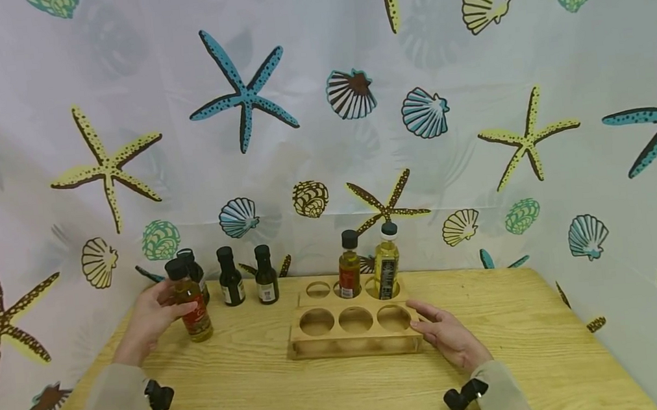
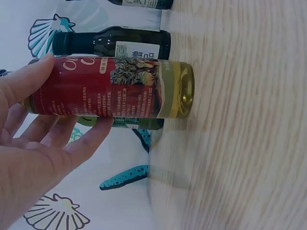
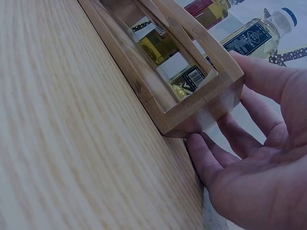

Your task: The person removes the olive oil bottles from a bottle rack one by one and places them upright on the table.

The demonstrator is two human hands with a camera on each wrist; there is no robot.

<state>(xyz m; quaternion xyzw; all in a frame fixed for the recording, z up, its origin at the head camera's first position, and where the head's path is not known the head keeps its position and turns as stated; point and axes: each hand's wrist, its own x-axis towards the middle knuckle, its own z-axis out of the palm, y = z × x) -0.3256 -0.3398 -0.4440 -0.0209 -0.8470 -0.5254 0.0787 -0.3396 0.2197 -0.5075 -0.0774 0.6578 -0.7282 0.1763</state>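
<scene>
1. Left hand (image 1: 155, 314): thumb and fingers pinch a red-labelled bottle (image 1: 197, 322) near the surface's (image 1: 251, 394) left edge. The bottle is slightly tilted; whether its base touches wood cannot be told.
2. Right hand (image 1: 450, 339): fingers apart, resting against the right end of the wooden rack (image 1: 337, 326), which stands toward the surface's far edge.
3. Done: two bottles sit in the rack's back row, a second red-labelled one (image 1: 349, 273) in the middle opening and a dark-labelled one (image 1: 387, 270) in the right.
4. Left: the back-left opening and all three front ones are unfilled. Three dark bottles (image 1: 232, 286) stand toward the surface's far left corner, one partly hidden behind the held bottle.
5. Assessment: filling appears about one-third complete; four bottles remain outside, matching four openings.
</scene>
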